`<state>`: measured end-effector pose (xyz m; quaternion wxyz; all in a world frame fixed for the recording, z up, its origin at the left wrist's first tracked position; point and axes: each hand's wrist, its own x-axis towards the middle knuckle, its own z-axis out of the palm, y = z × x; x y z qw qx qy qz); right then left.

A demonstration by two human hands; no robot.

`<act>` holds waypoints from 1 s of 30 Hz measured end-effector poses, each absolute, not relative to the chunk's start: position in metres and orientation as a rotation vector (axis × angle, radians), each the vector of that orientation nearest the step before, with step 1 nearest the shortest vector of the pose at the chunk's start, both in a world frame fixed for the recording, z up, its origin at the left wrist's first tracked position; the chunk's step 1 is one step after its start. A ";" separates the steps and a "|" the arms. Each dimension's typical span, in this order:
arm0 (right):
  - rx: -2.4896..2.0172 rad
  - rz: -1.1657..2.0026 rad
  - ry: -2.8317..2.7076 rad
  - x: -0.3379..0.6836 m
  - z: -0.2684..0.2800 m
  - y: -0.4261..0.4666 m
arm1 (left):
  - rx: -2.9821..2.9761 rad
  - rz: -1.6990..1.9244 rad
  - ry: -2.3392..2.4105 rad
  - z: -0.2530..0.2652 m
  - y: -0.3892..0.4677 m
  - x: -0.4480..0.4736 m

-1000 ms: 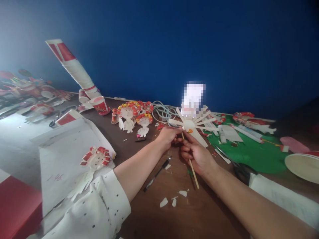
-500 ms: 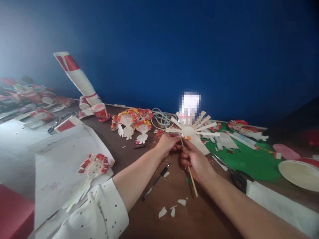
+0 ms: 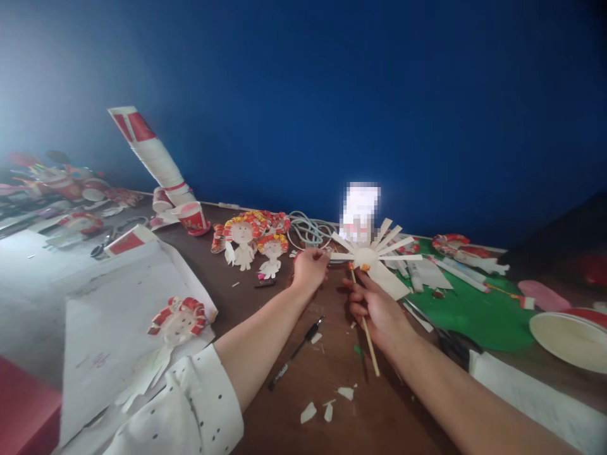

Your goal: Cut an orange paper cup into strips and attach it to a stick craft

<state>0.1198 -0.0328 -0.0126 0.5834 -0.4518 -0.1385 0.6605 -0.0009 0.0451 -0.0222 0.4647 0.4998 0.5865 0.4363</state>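
My right hand (image 3: 377, 306) is closed around a thin wooden stick (image 3: 371, 347) that slants down toward me. Just above its fingers is a white paper cutout (image 3: 366, 257), a round centre with several narrow strips fanning out. Small orange-red pieces show at the stick's top and at the cutout's lower edge. My left hand (image 3: 310, 270) has its fingertips pinched at the outer end of the cutout's left strip, covering that end. Below the hands, a black pen (image 3: 298, 351) lies on the brown table (image 3: 279, 420) among white paper scraps (image 3: 308, 412).
Paper dolls (image 3: 244, 243) with red-yellow hair and a coiled cable (image 3: 310, 230) lie behind my left hand. Scissors (image 3: 453, 347), a green sheet (image 3: 493, 322) and a bowl (image 3: 569, 341) sit right. Stacked paper cups (image 3: 159, 161) lean at left. A bright blurred screen (image 3: 360, 205) stands ahead.
My left hand has moved left from the stick's tip to the end of the left paper strip. My right hand keeps the stick; the cutout has shifted slightly right and down.
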 end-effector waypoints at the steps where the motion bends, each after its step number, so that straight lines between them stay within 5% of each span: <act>1: -1.068 1.528 -0.326 0.118 -0.012 -0.035 | 1.200 1.061 1.442 -0.023 0.045 -0.001; 16: -1.091 1.414 -0.620 0.108 -0.005 -0.047 | 0.890 0.918 1.157 -0.018 0.041 0.006; 30: -0.969 1.711 -0.484 0.124 -0.014 -0.024 | 0.721 0.931 1.056 -0.015 0.038 0.006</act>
